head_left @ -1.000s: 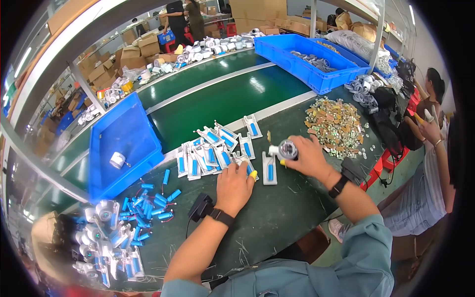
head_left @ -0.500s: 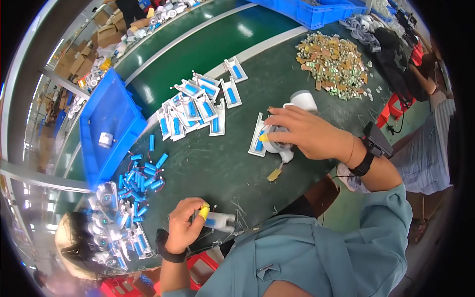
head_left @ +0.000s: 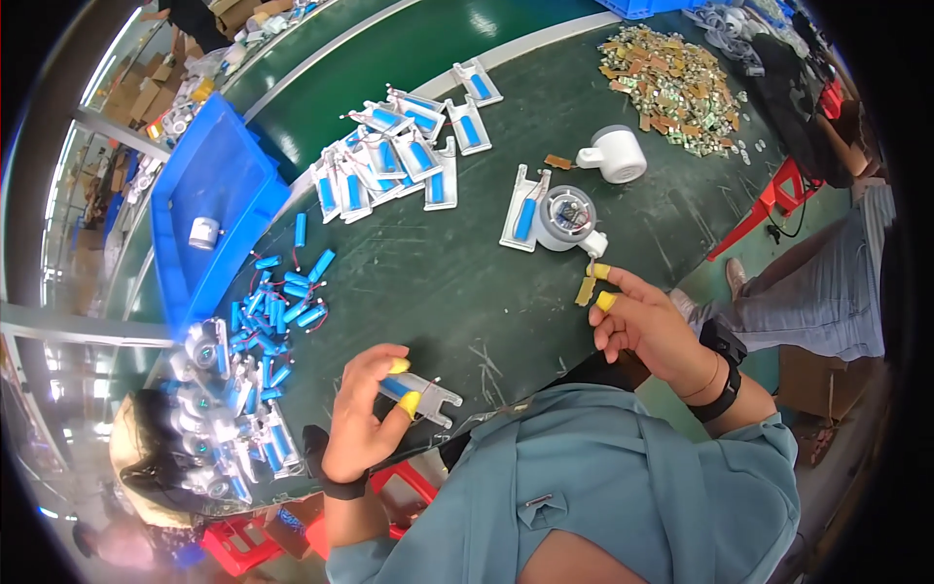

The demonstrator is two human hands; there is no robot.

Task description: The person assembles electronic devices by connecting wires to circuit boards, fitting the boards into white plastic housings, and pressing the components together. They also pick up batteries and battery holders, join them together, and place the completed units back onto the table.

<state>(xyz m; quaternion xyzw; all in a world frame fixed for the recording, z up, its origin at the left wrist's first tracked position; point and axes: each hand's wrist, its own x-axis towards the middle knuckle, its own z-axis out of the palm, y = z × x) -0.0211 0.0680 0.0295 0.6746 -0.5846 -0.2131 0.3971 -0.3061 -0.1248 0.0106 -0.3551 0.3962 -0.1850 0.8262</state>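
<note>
Here's the white holder (head_left: 435, 401) with its blue cell, low and just left of centre in the frame, and the left hand (head_left: 362, 419) has it pinched between thumb and finger, both tips in yellow covers. Looks a light, stiff piece, probably smooth plastic and a touch slippery; the long side walls seem the sound place to grip, away from the thin prongs and the wire end.

Over to the right of centre, the right hand (head_left: 647, 331) has thumb and forefinger right at the small tan board (head_left: 586, 290); whether they're pinching it, I can't tell. That board hangs off the stem of the grey round head (head_left: 566, 216), and its wire looks delicate, so better held by the edges than tugged.

Just left of the head, another holder (head_left: 518, 209) lies on the desk (head_left: 457, 302); above right, a white cup-shaped housing (head_left: 620, 156). Further out: a pile of holders (head_left: 381, 156) at upper centre, loose blue cells (head_left: 297, 290) at left, a heap of boards (head_left: 671, 92) upper right, and a blue crate (head_left: 195, 195) upper left.
</note>
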